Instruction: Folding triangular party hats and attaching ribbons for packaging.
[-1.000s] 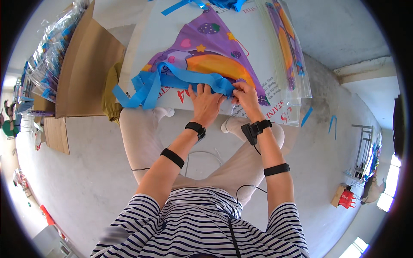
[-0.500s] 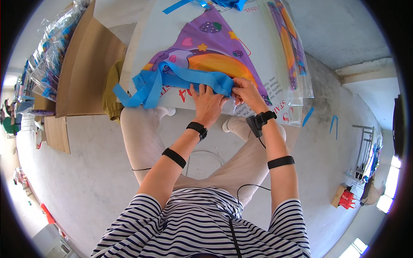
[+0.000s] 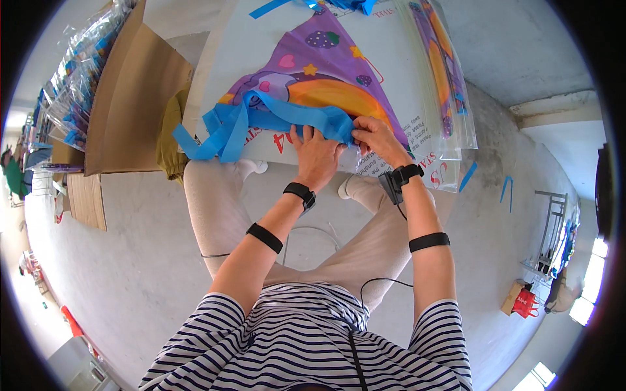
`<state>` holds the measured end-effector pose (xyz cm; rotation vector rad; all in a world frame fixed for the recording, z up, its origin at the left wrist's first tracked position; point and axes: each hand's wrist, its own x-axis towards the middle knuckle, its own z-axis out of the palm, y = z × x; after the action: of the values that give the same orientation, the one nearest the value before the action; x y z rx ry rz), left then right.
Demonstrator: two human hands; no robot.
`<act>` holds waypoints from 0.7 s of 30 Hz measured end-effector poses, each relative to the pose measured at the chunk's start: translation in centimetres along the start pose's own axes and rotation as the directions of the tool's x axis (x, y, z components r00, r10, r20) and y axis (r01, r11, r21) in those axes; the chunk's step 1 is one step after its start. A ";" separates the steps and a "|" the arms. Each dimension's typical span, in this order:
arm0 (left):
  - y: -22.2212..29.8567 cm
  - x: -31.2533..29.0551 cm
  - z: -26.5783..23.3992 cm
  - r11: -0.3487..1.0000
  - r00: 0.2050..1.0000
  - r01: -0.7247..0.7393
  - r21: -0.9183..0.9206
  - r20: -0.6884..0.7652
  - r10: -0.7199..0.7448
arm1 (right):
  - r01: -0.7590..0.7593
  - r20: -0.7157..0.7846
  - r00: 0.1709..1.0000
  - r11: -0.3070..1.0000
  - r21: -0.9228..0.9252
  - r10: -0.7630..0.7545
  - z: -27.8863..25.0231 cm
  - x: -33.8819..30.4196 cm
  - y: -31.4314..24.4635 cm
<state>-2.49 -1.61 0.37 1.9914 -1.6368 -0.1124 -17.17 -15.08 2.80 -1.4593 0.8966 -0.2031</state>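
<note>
A purple triangular kite, printed with berries, hearts, stars and an orange arc, lies on a white printed board. Its blue ribbon tail is gathered in loose loops along the near edge, with ends trailing left. My left hand lies palm down on the near side of the ribbon, fingers apart and pressing it. At the ribbon's right end, my right hand pinches the edge between thumb and fingers; the fingertips partly hide the grip. Crinkled clear plastic shows just below, between the hands.
Clear sleeves with purple kites lie at the board's right. More blue ribbon sits at the far edge. An open cardboard box stands left, beside bagged kites and olive cloth. Blue scraps lie on the floor.
Both hands stay at the ribbon. My right wrist has shifted slightly right and the fingers have turned a little; the ribbon and kite look nearly the same.
</note>
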 end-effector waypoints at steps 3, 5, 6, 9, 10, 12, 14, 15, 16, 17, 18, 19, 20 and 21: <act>0.0 0.0 0.1 1.000 1.000 -0.006 0.004 -0.025 0.006 | 0.006 0.018 1.000 1.000 0.014 -0.007 -0.1 0.0 0.1; 0.0 -0.1 0.3 1.000 1.000 0.007 0.007 -0.015 -0.007 | 0.009 0.017 1.000 1.000 0.006 -0.009 0.0 0.0 0.0; 0.0 -0.1 0.4 1.000 1.000 0.021 0.010 -0.005 -0.021 | 0.009 0.017 1.000 1.000 0.006 -0.009 0.0 0.0 -0.1; 0.1 0.0 0.6 0.999 0.999 0.047 0.016 -0.009 -0.047 | 0.017 0.013 1.000 0.999 -0.045 -0.016 0.2 0.3 -0.1; 0.1 0.0 0.5 0.999 0.999 0.047 0.015 -0.009 -0.047 | 0.017 0.005 1.000 0.997 -0.076 -0.017 0.3 0.4 0.1; 0.1 -0.1 0.4 1.000 1.000 0.025 0.011 -0.007 -0.025 | 0.017 -0.004 1.000 0.994 -0.107 -0.018 0.3 0.6 0.5; -0.4 -0.4 0.1 1.000 1.000 -0.012 -0.029 -0.011 0.012 | 0.038 -0.036 0.998 0.986 -0.164 -0.044 0.2 0.7 0.9; -0.7 -0.4 -0.3 0.996 0.999 -0.049 -0.069 -0.014 0.048 | 0.038 -0.036 0.998 0.986 -0.162 -0.044 0.3 0.7 0.9; -1.0 -0.5 -0.7 0.997 0.999 -0.049 -0.068 -0.013 0.048 | 0.034 -0.040 0.998 0.986 -0.164 -0.041 0.3 0.7 0.9; -1.4 -0.6 -1.2 0.994 0.997 -0.075 -0.074 -0.034 0.072 | 0.030 -0.044 0.998 0.986 -0.164 -0.038 0.3 0.6 0.9; -1.9 -0.8 -1.9 0.992 0.994 -0.100 -0.078 -0.055 0.096 | 0.032 -0.043 0.998 0.986 -0.162 -0.039 0.4 0.5 0.6; -2.6 -1.1 -2.3 0.992 0.994 -0.101 -0.077 -0.054 0.097 | 0.029 -0.051 0.998 0.983 -0.182 -0.039 0.5 0.4 0.4; -3.5 -1.4 -2.8 0.989 0.996 -0.066 -0.134 -0.073 0.057 | 0.026 -0.059 0.997 0.979 -0.201 -0.039 0.7 0.3 0.1; -4.3 -1.6 -3.5 0.982 0.996 -0.033 -0.189 -0.092 0.016 | 0.031 -0.058 0.997 0.979 -0.200 -0.043 0.7 0.4 -0.1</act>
<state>2.32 1.56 0.88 1.8059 -1.5331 -0.1606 -16.43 -14.76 2.61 -1.6634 0.9622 -0.1915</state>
